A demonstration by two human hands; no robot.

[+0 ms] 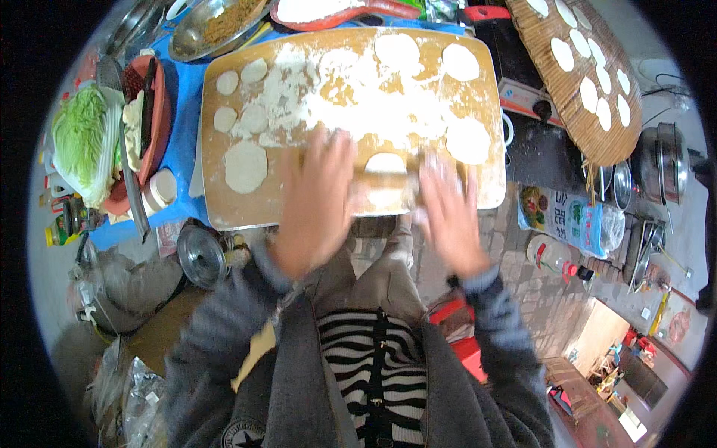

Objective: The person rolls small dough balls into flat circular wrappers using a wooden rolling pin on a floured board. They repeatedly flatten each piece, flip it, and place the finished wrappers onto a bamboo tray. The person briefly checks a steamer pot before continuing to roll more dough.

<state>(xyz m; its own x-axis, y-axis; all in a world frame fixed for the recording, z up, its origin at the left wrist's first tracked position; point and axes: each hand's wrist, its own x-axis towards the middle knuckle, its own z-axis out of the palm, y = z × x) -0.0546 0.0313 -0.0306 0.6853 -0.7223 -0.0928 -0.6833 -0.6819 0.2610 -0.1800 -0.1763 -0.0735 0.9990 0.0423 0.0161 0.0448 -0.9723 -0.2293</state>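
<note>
A wooden rolling pin (385, 181), blurred, lies across a small dough round (386, 163) near the front edge of a floured wooden board (241, 210). My left hand (319, 201) is over the pin's left part, fingers stretched forward. Over its right part is my right hand (451, 210), fingers also extended. Both hands cover much of the pin and are smeared by motion. Flat dough wrappers lie around them: one at the left (246, 167), one at the right (468, 140). Smaller dough discs (225, 120) sit at the board's left. Loose flour (369, 106) covers the middle.
Behind the board stand a metal bowl of brown filling (196, 42) and a red ladle of flour (313, 19). A napa cabbage (84, 140) and a reddish basin (159, 112) are at left. A round reed tray (560, 92) with several wrappers overhangs the right side.
</note>
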